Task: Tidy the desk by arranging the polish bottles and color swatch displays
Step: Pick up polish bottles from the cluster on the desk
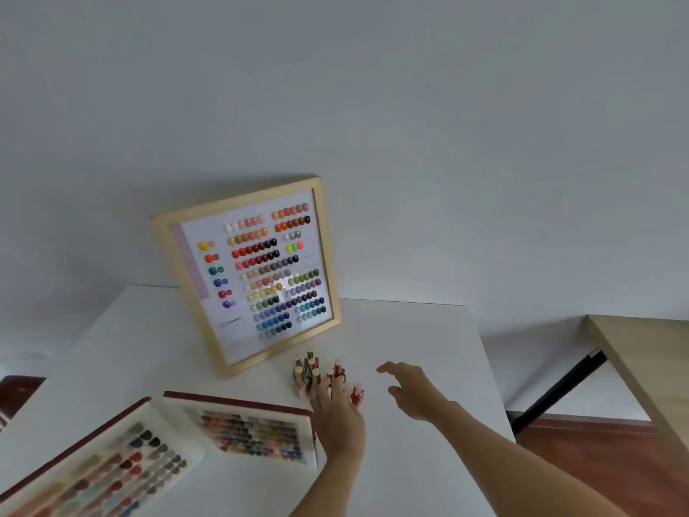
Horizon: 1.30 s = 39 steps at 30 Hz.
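White worktop [410,330] carries everything we see. A pale wooden framed swatch display [248,272] stands tilted back against the grey wall at the far side, rows of coloured nail tips on it. Just in front of its near right corner we have a cluster of polish bottles [307,371] with gold caps, upright, and a few red bottles [356,395] just right of them. Our left hand [335,408] reaches into the cluster, fingers straight and spread, touching the bottles, gripping nothing we can make out. Our right hand [408,386] hovers right of the bottles, fingers loosely extended, empty. Two red-edged swatch trays lie flat near left: one [246,429] beside the left hand, another [93,468] at the left edge. A wooden table [648,367] sits far right.
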{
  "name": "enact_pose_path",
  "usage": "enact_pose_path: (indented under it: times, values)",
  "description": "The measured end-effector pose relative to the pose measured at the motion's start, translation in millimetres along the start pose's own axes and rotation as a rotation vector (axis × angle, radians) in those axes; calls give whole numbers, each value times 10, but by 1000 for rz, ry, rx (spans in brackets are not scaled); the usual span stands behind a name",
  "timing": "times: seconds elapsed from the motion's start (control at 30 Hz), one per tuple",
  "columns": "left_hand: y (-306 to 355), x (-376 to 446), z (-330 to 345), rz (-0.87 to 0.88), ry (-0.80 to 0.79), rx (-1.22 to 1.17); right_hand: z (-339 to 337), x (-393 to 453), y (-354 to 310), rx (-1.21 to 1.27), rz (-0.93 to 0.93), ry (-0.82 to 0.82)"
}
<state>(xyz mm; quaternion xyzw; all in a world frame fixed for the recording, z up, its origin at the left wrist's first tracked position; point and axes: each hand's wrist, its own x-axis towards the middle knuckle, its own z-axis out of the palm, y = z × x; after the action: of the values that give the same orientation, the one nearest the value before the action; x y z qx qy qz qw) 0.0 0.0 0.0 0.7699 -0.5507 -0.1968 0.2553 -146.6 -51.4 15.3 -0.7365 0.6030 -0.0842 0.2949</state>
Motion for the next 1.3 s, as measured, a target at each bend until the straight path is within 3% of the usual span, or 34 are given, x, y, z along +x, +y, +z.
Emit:
enact_pose_path:
  times: [0.2,0.43,0.77,1.03,1.3]
  values:
    - [-106,94,75,-10,27,-71,259,209,-122,24,1,-65]
    - [-150,176,171,25,78,-82,337,459,-154,-28,-136,-87]
    - [-160,171,178,73,128,-87,407,731,-261,-19,-200,-22]
    - [-126,164,145,46,108,-92,473,878,-233,-146,-326,-36]
    - [-102,141,181,41,-30,-26,300,704,21,-125,-242,-29]
